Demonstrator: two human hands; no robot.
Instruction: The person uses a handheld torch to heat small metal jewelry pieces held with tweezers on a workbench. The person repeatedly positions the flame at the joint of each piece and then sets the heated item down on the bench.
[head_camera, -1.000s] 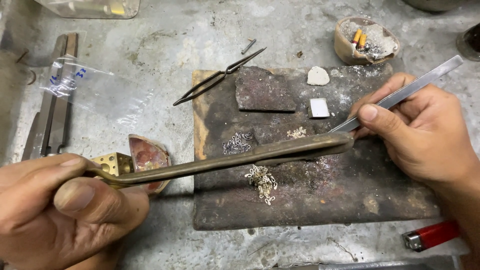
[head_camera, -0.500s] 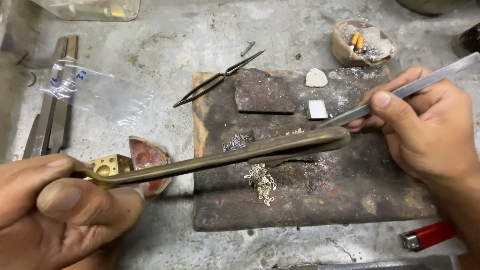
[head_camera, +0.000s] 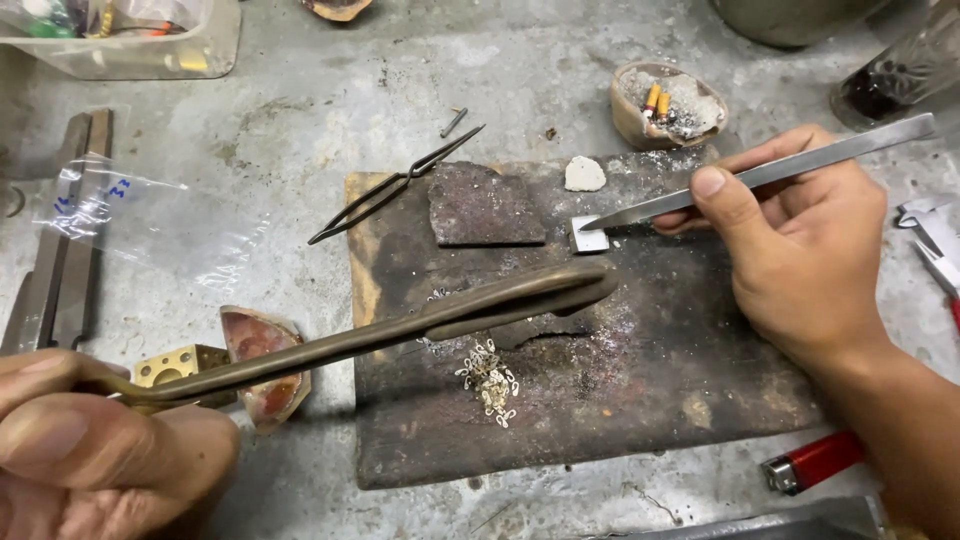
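right hand (head_camera: 800, 250) pinches slim steel tweezers (head_camera: 760, 175).

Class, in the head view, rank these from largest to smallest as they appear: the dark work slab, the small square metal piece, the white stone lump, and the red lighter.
1. Dark work slab
2. Red lighter, partly hidden by the forearm
3. and 4. White stone lump and small square metal piece: too alike to rank.

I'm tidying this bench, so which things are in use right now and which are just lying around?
In use:
left hand holding the long brass torch
right hand holding steel tweezers, tip at the small white square
dark soldering board
pile of small links

Lying about:
black tweezers
red lighter
ashtray bowl
plastic bag
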